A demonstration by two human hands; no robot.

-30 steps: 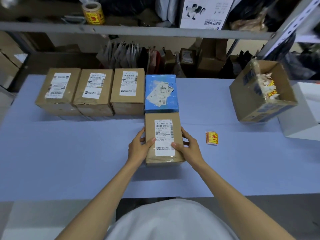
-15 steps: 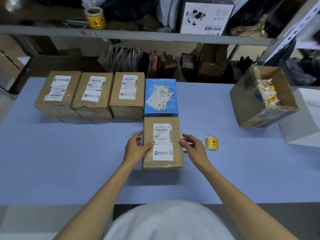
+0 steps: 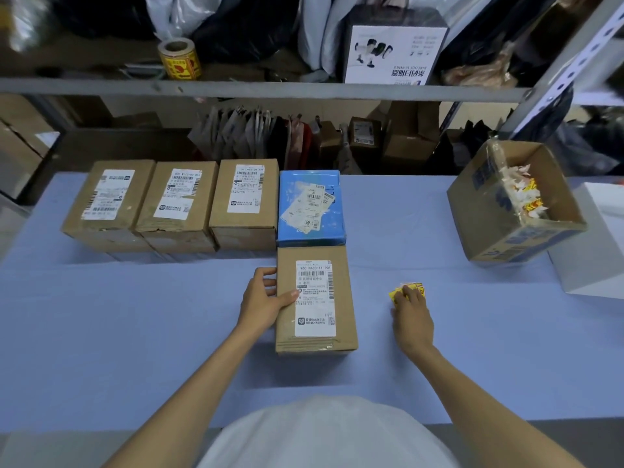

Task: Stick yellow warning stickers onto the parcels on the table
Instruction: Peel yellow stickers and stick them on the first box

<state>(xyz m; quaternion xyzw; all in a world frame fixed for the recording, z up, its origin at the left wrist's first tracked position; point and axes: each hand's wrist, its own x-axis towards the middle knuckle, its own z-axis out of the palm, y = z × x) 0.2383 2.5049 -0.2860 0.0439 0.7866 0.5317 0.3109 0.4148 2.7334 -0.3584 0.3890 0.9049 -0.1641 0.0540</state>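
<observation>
Head view. Near parcel [image 3: 315, 298], brown, label up, lies mid-table. Its 12 o'clock edge butts the blue parcel [image 3: 310, 207].

Left hand [image 3: 261, 302] grips the near parcel at its 9 o'clock edge, thumb over the top face beside the label, fingers curled against the side wall.

Right hand [image 3: 412, 319] is off the parcel, well apart at its 3 o'clock. Its fingertips are down on the yellow stickers [image 3: 394, 294]; pinching or only resting, cannot tell. The stickers lie on the table [image 3: 135, 332], partly covered.

Back row, 10 to 12 o'clock: left brown parcel [image 3: 108, 204], middle brown parcel [image 3: 177, 204] and right brown parcel [image 3: 246, 201], sides touching. The last one touches the blue parcel.

Open carton [image 3: 516, 238] stands tilted at 2 o'clock, with paper scraps inside. A white box [image 3: 594, 238] is just beside it at the table's 3 o'clock edge.

Bare blue surface runs from 6 through 9 o'clock to the near table edge. It also shows between the near parcel and the stickers, and at 1 o'clock between the blue parcel and the carton.
</observation>
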